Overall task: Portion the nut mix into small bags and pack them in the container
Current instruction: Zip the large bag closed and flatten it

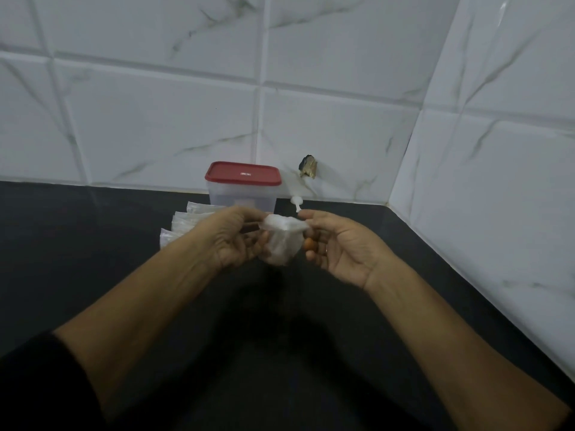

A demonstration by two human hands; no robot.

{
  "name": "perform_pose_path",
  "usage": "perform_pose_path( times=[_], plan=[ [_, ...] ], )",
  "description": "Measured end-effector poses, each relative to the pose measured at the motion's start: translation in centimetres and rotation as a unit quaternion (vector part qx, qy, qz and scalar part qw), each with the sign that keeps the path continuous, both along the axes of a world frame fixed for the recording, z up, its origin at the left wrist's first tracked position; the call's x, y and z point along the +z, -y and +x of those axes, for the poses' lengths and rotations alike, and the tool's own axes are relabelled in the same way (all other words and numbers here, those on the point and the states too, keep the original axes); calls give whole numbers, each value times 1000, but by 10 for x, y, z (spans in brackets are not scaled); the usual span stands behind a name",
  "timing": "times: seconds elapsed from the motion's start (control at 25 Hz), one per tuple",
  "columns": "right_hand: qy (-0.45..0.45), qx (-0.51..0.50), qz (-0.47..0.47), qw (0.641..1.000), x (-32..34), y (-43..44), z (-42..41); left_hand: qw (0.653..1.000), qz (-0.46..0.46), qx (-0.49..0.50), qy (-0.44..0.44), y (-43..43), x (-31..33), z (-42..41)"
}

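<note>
a pile of bags (182, 220) lies on the counter (93, 275) at ten o'clock from your left hand (231, 241), which pinches one top corner of a small bag (283, 244). the container (242, 197) stands at twelve o'clock, lid (244, 174) on. your right hand (339, 248) pinches the other corner. this looks like sealing a portion; packing seems not yet begun.

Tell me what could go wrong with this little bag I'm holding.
1. The left hand and right hand pinch the small bag only by its top edge in mid-air; a slip could drop it or spill its contents on the dark countertop.
2. The red lid is on the container, so one hand must let go to open it.
3. The stack of bags just behind the left hand could get knocked.
</note>
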State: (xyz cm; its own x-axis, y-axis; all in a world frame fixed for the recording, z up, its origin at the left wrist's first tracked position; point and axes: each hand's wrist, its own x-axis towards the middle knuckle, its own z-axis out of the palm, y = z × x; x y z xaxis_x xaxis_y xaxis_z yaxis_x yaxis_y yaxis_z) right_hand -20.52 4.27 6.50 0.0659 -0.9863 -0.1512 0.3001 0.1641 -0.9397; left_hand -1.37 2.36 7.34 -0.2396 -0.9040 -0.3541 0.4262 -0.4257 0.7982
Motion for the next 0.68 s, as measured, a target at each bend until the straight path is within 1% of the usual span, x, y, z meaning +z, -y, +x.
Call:
perform_pose_path(
  times=[0.08, 0.12, 0.2, 0.28, 0.32, 0.44, 0.52, 0.56, 0.6, 0.68],
  plan=[
    [-18, -41, -18, 999, 0, 1, -3, 999, -5, -32, -20, -4, 1, -2],
    [-42, -37, -22, 998, 1, 0, -4, 999, -15, -37, -21, -5, 1, -3],
    [-64, 6, -28, 998, -1, -2, -4, 999, -29, -18, -10, -5, -1, -4],
    [-54, -20, -41, 997, -5, -2, -4, 1000, -19, -9, -10, -5, -6, -2],
    [-64, -36, -44, 996, -6, -2, -5, 1000, -19, -16, -13, -7, -8, -2],
    [-94, 24, -54, 994, -11, -6, -8, 999, -33, -2, 10, -6, -17, -1],
    [-92, -17, -66, 993, -17, -6, -10, 1000, -27, 6, 12, -8, -23, 1],
    [-105, -33, -69, 991, -20, -7, -11, 1000, -27, 0, 11, -10, -25, 2],
    [-128, -14, -72, 989, -23, -10, -13, 999, -32, -9, 17, -12, -29, 1],
    [-167, 68, -77, 981, -29, -17, -15, 998, -39, -10, 48, -16, -35, 0]
  ],
)
